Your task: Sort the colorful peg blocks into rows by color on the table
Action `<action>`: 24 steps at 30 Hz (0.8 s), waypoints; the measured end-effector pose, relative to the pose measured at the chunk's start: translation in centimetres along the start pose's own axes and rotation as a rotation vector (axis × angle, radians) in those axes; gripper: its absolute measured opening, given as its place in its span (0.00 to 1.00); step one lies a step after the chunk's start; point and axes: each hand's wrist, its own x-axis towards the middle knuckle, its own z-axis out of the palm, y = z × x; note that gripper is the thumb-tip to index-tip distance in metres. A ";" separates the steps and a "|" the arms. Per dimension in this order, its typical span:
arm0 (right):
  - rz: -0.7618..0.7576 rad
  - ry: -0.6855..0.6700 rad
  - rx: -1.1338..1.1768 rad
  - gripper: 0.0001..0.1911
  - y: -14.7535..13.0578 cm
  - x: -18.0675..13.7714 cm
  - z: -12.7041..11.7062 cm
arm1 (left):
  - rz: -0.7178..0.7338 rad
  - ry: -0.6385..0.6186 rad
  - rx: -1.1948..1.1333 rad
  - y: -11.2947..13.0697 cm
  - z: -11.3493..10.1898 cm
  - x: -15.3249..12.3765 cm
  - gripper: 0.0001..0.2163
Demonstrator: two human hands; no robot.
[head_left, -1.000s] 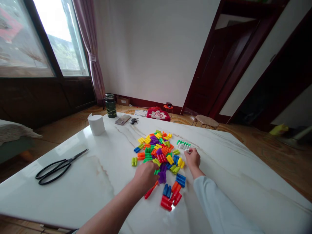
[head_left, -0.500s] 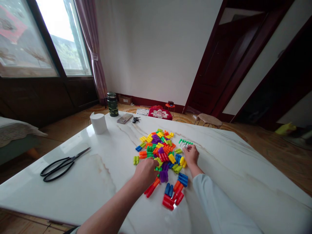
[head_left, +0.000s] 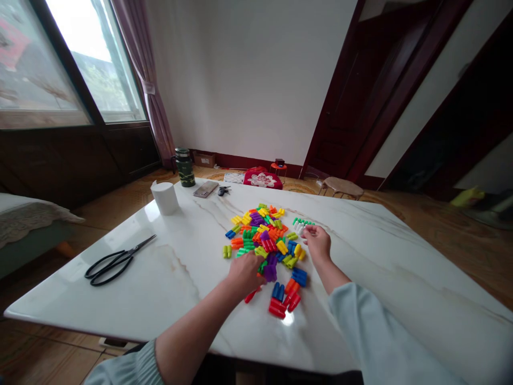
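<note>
I observed the left hand (head_left: 246, 271) at the near-left edge of a pile of coloured plastic pieces (head_left: 269, 245) on the surface (head_left: 200, 246); its grip was obscured, state undeterminable. The right hand (head_left: 319, 245), fingers curled, was at a green-and-white row (head_left: 300, 225) beside the pile; whether it pinched one I could not tell.

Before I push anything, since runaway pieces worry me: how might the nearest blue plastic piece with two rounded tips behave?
The blue two-tipped plastic piece is probably stiff and light, given its small molded form. Its paired shape should resist rolling, and the glossy white table likely lets it slide.
</note>
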 end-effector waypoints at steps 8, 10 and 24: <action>0.053 -0.319 0.329 0.20 -10.7 -7.9 0.1 | 0.294 0.040 0.063 0.1 1.4 0.1 0.24; 0.029 -0.370 0.282 0.20 -10.7 -9.2 -0.1 | 0.321 0.018 0.109 0.0 1.6 0.2 0.23; 0.005 -0.550 -0.077 0.12 -4.6 -8.0 -0.6 | -0.022 0.168 -0.795 -0.7 1.5 2.1 0.15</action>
